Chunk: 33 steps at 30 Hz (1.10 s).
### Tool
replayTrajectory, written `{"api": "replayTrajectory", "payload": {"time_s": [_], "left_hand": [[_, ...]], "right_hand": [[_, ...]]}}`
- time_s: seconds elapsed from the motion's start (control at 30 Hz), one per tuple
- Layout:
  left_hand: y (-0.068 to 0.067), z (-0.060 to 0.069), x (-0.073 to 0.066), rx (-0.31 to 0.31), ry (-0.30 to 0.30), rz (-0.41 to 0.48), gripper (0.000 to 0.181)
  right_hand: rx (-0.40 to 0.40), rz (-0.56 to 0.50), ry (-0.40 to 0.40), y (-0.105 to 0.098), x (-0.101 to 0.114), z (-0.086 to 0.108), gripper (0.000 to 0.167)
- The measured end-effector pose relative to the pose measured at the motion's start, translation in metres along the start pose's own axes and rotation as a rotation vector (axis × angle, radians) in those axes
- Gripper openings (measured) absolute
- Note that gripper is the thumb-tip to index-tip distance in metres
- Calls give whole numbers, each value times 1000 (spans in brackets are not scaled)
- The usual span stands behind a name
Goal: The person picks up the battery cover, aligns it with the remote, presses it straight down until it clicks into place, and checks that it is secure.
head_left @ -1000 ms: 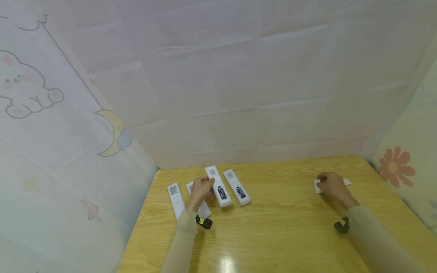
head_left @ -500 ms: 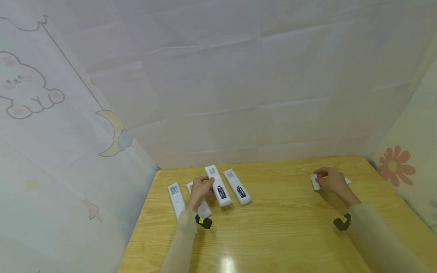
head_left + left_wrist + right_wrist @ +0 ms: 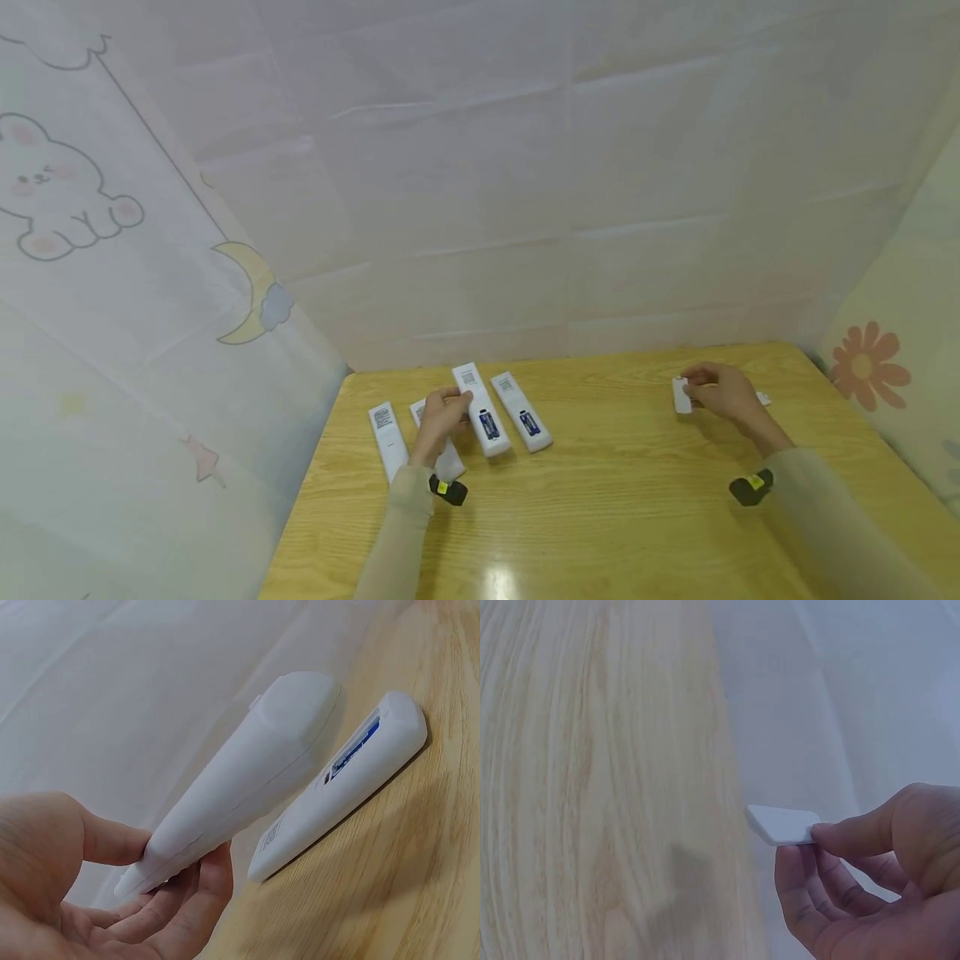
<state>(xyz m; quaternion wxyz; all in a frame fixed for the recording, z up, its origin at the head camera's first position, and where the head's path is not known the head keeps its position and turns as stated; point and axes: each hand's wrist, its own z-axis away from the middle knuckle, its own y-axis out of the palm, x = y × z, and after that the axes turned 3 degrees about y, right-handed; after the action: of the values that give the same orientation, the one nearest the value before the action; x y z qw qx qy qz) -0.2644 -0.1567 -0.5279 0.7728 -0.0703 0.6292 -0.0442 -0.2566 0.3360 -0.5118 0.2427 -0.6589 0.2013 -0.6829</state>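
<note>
My left hand (image 3: 442, 421) grips a white remote (image 3: 480, 408) by its upper part, its battery bay uncovered with batteries showing. In the left wrist view the thumb and fingers of the left hand (image 3: 142, 900) hold that remote (image 3: 247, 757) tilted above the table. Between thumb and fingertips, my right hand (image 3: 723, 396) pinches a small white cover (image 3: 682, 396). The right wrist view has the cover (image 3: 784, 825) held flat-sided in the right hand (image 3: 877, 877). Another remote (image 3: 521, 411), its battery bay also uncovered, lies right of the held one.
Two more white remotes lie at the left, one (image 3: 387, 440) outermost and one (image 3: 450, 462) partly under my left hand. A small white piece (image 3: 763, 398) lies beside my right hand. The wooden table (image 3: 600, 500) meets a fabric backdrop (image 3: 562, 208) at its back and sides.
My right hand has lifted the small cover off the table and carried it a little to the left, turning it more upright. The left hand and its remote have barely moved.
</note>
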Motion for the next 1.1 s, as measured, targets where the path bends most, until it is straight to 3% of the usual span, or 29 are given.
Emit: {"api": "replayTrajectory", "payload": {"time_s": [0.23, 0.63, 1.1], "left_hand": [[3, 1, 2, 19, 1, 30, 58], [11, 5, -2, 62, 17, 71, 60], [18, 11, -9, 59, 22, 79, 53]], "right_hand": [[-7, -48, -38, 3, 14, 1, 37], [50, -144, -83, 10, 45, 2, 42], [64, -264, -154, 25, 79, 12, 36]]}}
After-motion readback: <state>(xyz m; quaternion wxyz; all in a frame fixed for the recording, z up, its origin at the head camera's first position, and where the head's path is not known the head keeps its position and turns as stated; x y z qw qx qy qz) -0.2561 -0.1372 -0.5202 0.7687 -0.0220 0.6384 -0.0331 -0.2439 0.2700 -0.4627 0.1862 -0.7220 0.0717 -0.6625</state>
